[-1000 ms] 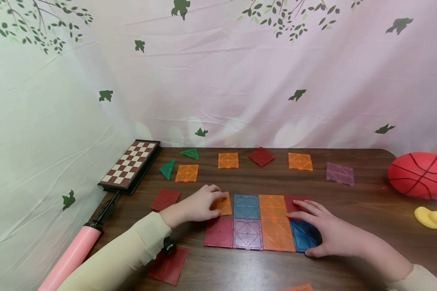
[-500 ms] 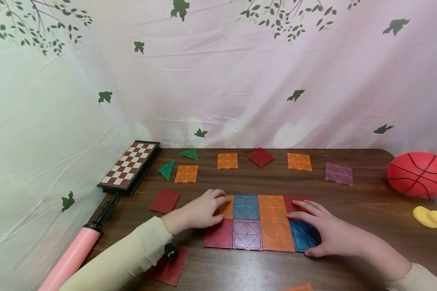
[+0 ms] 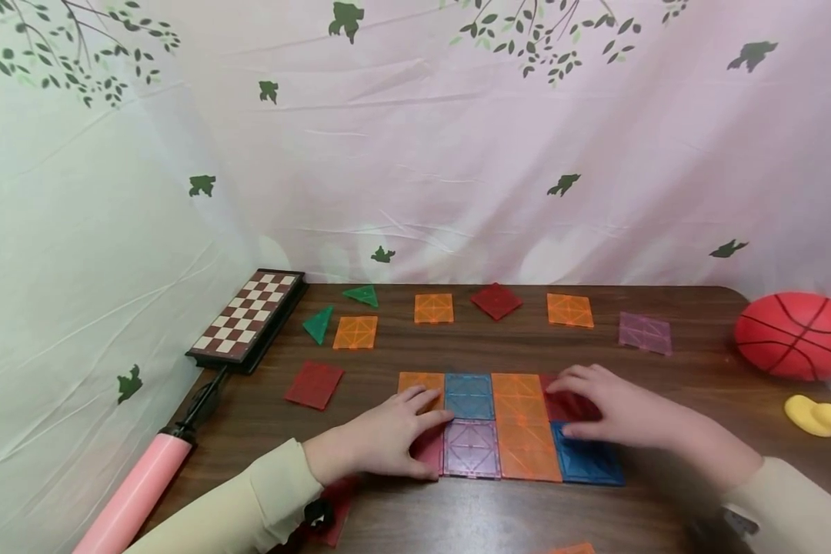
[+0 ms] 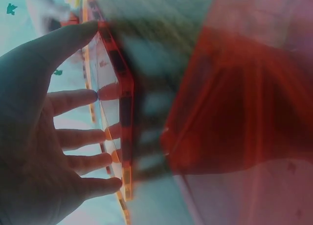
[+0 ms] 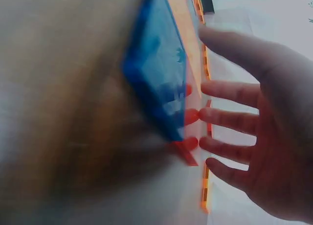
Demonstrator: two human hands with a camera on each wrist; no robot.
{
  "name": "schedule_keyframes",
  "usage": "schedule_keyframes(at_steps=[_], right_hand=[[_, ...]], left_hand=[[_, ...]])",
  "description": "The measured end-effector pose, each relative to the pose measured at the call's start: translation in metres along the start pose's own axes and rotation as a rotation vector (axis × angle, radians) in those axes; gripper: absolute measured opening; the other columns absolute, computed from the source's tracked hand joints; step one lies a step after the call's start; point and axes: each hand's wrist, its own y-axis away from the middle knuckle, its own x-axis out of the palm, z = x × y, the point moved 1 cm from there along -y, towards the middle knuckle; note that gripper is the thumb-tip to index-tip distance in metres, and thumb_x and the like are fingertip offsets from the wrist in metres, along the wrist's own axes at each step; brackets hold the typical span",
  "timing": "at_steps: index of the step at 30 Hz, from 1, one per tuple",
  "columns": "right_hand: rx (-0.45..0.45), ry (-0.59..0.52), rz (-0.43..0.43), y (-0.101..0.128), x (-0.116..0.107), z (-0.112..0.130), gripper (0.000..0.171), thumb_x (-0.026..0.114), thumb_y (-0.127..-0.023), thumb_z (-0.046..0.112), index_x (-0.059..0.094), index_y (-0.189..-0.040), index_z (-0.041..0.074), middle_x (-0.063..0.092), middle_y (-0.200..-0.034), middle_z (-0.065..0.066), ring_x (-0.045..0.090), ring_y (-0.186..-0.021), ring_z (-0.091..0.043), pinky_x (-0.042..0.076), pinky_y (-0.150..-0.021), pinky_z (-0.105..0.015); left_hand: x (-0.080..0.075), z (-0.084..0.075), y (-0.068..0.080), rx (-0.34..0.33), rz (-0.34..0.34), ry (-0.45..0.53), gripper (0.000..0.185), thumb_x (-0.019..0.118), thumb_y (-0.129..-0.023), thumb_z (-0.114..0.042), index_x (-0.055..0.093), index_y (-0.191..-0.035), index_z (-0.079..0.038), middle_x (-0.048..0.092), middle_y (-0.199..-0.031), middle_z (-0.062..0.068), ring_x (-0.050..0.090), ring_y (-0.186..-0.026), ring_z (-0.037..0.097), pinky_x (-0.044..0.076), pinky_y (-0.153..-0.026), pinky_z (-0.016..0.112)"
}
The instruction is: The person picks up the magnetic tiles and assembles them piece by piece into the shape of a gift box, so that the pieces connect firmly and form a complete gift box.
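Note:
A flat block of square magnetic tiles (image 3: 518,394) lies on the brown table (image 3: 665,385) in two rows of orange, blue, red and purple pieces. My left hand (image 3: 388,438) rests with straight fingers on the red tile (image 3: 429,448) at the block's near left corner. In the left wrist view its spread fingers (image 4: 73,137) touch a tile's edge beside a red tile (image 4: 234,112). My right hand (image 3: 612,408) lies flat on the red tile (image 3: 569,406) at the far right corner, just above the blue tile (image 3: 589,463). That blue tile (image 5: 156,63) shows blurred in the right wrist view.
Loose tiles sit behind the block: a red one (image 3: 314,384), orange ones (image 3: 355,332) (image 3: 433,308) (image 3: 569,310), green triangles (image 3: 318,323), a purple one (image 3: 644,332). A chessboard (image 3: 245,315) and pink pump (image 3: 135,492) lie left. A basketball (image 3: 796,335) and yellow duck (image 3: 817,415) sit right.
My left hand slid off the far-left orange tile, now set against the blue one, down onto the near red tile. My right hand moved from the blue tile up onto the red one.

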Motion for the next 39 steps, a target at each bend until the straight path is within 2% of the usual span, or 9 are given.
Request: schedule_keyframes(at_steps=[4, 8, 13, 19, 24, 27, 32, 39], right_hand=[[0.041, 0.015, -0.085, -0.040, -0.012, -0.006, 0.040, 0.075, -0.094, 0.035, 0.067, -0.127, 0.014, 0.063, -0.126, -0.010, 0.057, -0.117, -0.036, 0.049, -0.096, -0.059], [0.063, -0.002, -0.192, -0.089, -0.017, -0.016, 0.037, 0.073, -0.095, 0.019, 0.065, -0.126, 0.002, 0.061, -0.130, -0.020, 0.055, -0.122, -0.043, 0.043, -0.102, -0.061], [0.117, 0.000, -0.228, -0.144, -0.013, -0.028, 0.042, 0.070, -0.097, 0.021, 0.060, -0.131, -0.002, 0.053, -0.137, -0.026, 0.051, -0.125, -0.044, 0.041, -0.105, -0.059], [0.138, 0.039, -0.201, -0.179, -0.004, -0.034, 0.050, 0.070, -0.098, 0.024, 0.054, -0.136, -0.004, 0.046, -0.145, -0.029, 0.045, -0.130, -0.047, 0.038, -0.108, -0.058], [0.113, 0.074, -0.198, -0.192, 0.000, -0.034, 0.036, 0.069, -0.098, 0.015, 0.059, -0.128, -0.003, 0.054, -0.137, -0.028, 0.051, -0.124, -0.046, 0.040, -0.107, -0.057], [0.101, 0.085, -0.203, -0.190, -0.001, -0.035, 0.027, 0.070, -0.095, 0.009, 0.062, -0.119, -0.001, 0.057, -0.132, -0.026, 0.052, -0.119, -0.044, 0.042, -0.104, -0.057], [0.028, 0.036, -0.173, -0.178, -0.003, -0.038, 0.023, 0.073, -0.089, 0.006, 0.064, -0.109, 0.005, 0.056, -0.127, -0.021, 0.050, -0.114, -0.043, 0.043, -0.099, -0.056], [-0.084, 0.006, -0.083, -0.151, -0.001, -0.037, 0.027, 0.077, -0.083, 0.007, 0.064, -0.105, 0.013, 0.055, -0.126, -0.012, 0.047, -0.112, -0.036, 0.045, -0.096, -0.054]], left_hand=[[0.000, -0.001, -0.001, 0.002, -0.008, -0.018, 0.079, 0.075, -0.085, -0.058, 0.052, -0.150, -0.020, 0.040, -0.157, 0.018, 0.036, -0.144, 0.038, 0.033, -0.116, 0.042], [-0.001, -0.002, -0.002, -0.003, -0.007, -0.026, 0.078, 0.077, -0.084, -0.057, 0.053, -0.150, -0.022, 0.041, -0.156, 0.018, 0.038, -0.142, 0.036, 0.034, -0.115, 0.041], [0.000, -0.004, -0.003, -0.020, 0.007, 0.005, 0.076, 0.078, -0.084, -0.055, 0.054, -0.149, -0.024, 0.041, -0.156, 0.017, 0.038, -0.142, 0.035, 0.035, -0.115, 0.040], [0.000, -0.005, -0.004, -0.023, 0.010, 0.024, 0.076, 0.078, -0.084, -0.055, 0.053, -0.149, -0.026, 0.040, -0.156, 0.016, 0.037, -0.143, 0.034, 0.036, -0.114, 0.039], [0.000, -0.003, -0.004, -0.034, 0.006, 0.016, 0.076, 0.078, -0.084, -0.055, 0.054, -0.149, -0.026, 0.040, -0.156, 0.015, 0.037, -0.143, 0.034, 0.037, -0.113, 0.039], [-0.001, -0.003, -0.003, -0.027, 0.000, 0.013, 0.076, 0.079, -0.084, -0.055, 0.054, -0.149, -0.025, 0.040, -0.156, 0.015, 0.038, -0.142, 0.034, 0.037, -0.113, 0.039], [-0.003, -0.003, -0.004, -0.022, -0.007, 0.007, 0.076, 0.079, -0.083, -0.055, 0.055, -0.149, -0.024, 0.041, -0.156, 0.016, 0.038, -0.142, 0.035, 0.037, -0.113, 0.039], [-0.001, -0.002, -0.004, -0.030, 0.000, 0.011, 0.077, 0.079, -0.083, -0.055, 0.054, -0.149, -0.025, 0.041, -0.156, 0.016, 0.038, -0.142, 0.033, 0.037, -0.113, 0.039]])
